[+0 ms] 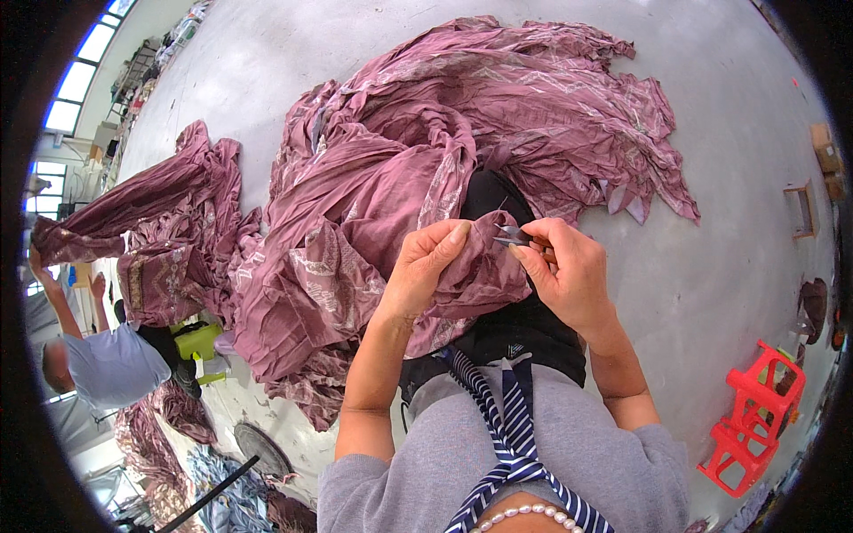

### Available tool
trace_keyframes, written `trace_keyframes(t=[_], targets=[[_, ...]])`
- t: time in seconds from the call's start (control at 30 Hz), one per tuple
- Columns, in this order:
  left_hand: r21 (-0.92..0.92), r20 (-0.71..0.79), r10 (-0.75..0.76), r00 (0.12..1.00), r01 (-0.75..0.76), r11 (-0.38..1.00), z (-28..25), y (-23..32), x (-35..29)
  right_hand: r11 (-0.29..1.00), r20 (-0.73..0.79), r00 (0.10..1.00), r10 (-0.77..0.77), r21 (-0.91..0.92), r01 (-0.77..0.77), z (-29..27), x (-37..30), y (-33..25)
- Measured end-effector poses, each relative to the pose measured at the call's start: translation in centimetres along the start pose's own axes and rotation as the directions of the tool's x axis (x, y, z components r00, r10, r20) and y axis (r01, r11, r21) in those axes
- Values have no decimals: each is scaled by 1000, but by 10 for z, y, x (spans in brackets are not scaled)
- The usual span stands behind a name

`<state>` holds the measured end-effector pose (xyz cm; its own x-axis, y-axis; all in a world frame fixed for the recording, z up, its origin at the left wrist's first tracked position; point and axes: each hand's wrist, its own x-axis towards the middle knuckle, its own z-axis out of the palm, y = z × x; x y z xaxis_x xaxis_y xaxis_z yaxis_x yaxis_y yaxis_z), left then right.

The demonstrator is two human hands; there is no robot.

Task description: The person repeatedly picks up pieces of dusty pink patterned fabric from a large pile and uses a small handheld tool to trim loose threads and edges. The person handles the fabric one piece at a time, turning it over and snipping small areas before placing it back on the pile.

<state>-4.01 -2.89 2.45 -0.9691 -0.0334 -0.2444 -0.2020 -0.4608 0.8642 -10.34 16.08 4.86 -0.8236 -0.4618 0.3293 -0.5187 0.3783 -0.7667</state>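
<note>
A large heap of mauve-pink cloth with pale patterned bands lies across my lap and spreads over the floor in front of me. Pinched between the thumb and fingers of my left hand is a gathered edge of this cloth, held up above my lap. My right hand is closed on small metal thread snips. Their blades point left and lie against the cloth edge, close to my left fingertips. Any thread at the blades is too small to make out.
At the left a person in a light top lifts part of a similar mauve cloth, near a lime-green stool. A red plastic stool lies at the right. Brown boxes sit by the far right edge.
</note>
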Motion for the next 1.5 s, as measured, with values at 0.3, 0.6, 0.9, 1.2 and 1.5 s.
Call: trace_keyframes(t=[0.3,0.6,0.9,1.2,1.5], targets=[[8,33,12,999,-12,1000,-1,2,-2,998,-39,998,-40,41,41,6,4,3],[-52,65,-25,998,28,998,-2,8,-5,995,-4,995,-102,14,102,6,6,11],[-20,83,-27,996,29,999,-2,8,-5,987,-13,988,-153,39,153,8,8,12],[248,-140,68,988,-32,968,-36,19,-23,929,-232,963,139,367,-45,7,16,27],[954,-22,949,315,292,-75,-148,69,-98,699,-344,803,487,705,-122,-1,34,138]])
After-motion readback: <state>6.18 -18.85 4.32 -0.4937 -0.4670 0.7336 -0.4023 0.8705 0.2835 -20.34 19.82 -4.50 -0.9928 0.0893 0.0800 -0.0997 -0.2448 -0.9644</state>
